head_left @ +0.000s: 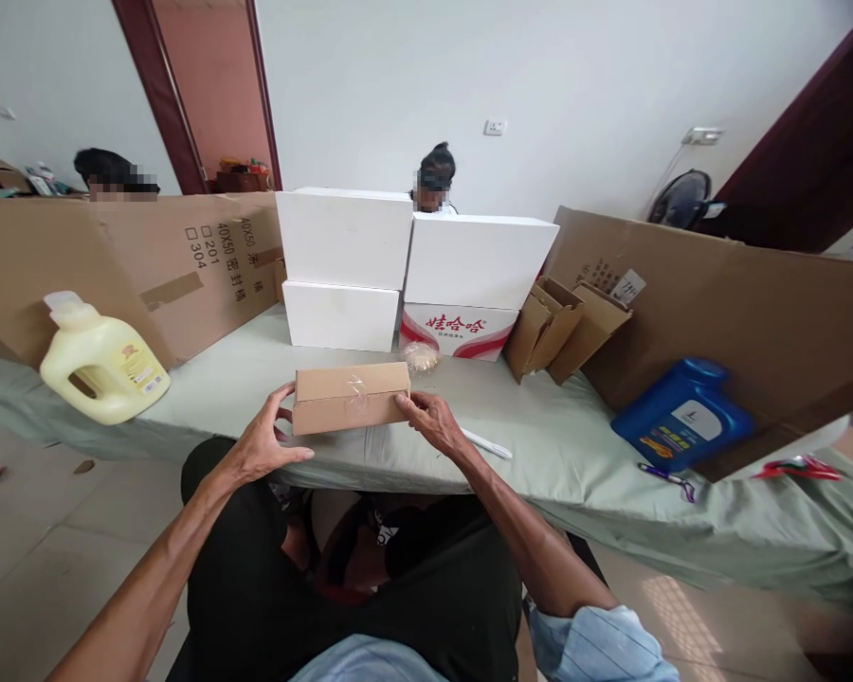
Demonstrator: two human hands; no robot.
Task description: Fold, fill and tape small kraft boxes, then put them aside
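Observation:
A small brown cardboard box [351, 397], taped shut on top, rests on the pale green table cover [540, 426] near the front edge. My left hand [266, 440] grips its left end with thumb and fingers. My right hand [433, 421] presses fingers against its right end. Both hands are closed on the box. A roll of clear tape [421, 356] lies just behind the box. A white strip [487, 442] lies on the cover right of my right hand.
White foam boxes [412, 256] are stacked at the back, with a red-printed carton [457, 331] under one. Folded brown cartons [561, 327] lean to the right. A yellow jug [99, 365] stands left, a blue jug [682, 412] lies right. Cardboard walls surround the table. Two people sit behind them.

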